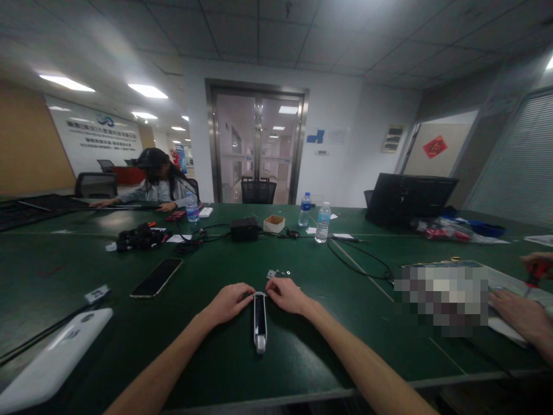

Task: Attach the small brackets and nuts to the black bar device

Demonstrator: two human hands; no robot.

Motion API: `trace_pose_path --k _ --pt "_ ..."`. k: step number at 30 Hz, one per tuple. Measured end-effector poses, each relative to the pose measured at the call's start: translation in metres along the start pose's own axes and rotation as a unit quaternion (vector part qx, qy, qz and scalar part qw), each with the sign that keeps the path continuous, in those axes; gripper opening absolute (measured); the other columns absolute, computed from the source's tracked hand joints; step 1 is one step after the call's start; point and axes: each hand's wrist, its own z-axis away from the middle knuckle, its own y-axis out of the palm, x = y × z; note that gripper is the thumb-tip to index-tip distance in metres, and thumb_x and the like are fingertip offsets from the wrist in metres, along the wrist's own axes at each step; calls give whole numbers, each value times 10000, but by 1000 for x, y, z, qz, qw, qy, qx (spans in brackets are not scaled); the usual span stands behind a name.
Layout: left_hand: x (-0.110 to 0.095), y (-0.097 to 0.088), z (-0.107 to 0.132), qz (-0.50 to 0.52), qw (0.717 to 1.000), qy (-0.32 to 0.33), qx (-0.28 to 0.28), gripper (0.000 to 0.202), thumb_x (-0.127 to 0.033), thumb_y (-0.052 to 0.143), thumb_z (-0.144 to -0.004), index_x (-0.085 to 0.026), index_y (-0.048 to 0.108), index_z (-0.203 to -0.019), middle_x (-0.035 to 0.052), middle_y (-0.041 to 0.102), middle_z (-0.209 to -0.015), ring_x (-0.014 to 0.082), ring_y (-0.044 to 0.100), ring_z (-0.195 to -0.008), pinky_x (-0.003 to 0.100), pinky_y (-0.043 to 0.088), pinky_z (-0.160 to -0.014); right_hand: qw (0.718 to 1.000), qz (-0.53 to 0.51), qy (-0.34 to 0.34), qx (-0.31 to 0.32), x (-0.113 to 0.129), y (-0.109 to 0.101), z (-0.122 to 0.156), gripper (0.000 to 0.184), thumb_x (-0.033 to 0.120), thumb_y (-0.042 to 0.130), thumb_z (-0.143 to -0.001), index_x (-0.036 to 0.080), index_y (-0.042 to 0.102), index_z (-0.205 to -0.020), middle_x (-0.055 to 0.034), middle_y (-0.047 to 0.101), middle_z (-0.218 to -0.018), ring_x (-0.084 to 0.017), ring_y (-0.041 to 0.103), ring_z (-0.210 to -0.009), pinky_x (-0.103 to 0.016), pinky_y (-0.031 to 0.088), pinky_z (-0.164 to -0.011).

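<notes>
On the table in front of me lies a long, narrow white housing [260,331] with a dark inside and a white block at its near end. My left hand [231,301] has its fingertips pinched at the housing's far left corner. From the other side, my right hand [287,294] holds the far right corner with bent fingers. Whether anything tiny sits between the fingertips is too small to tell. Just beyond my right hand are a small metal plate [271,274] and a few small ring-shaped pieces [288,272].
A black phone [156,278] and a large white shell [58,357] lie left. Farther back are a black box [244,229], a small open carton [273,224] and water bottles [322,223]. At right, a co-worker's hand [518,311] rests near a red screwdriver [536,272]. Another person sits far left.
</notes>
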Motion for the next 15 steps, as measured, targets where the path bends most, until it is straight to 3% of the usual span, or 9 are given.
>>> trace_pose_path --k 15 --pt "7 3 0 7 1000 14 -6 239 -306 452 -941 -215 607 -1098 30 639 -1044 170 589 -948 287 469 -840 998 -49 -21 19 -2 -2 3 229 51 510 -755 163 581 -941 5 607 -742 -109 562 -648 -197 424 -590"
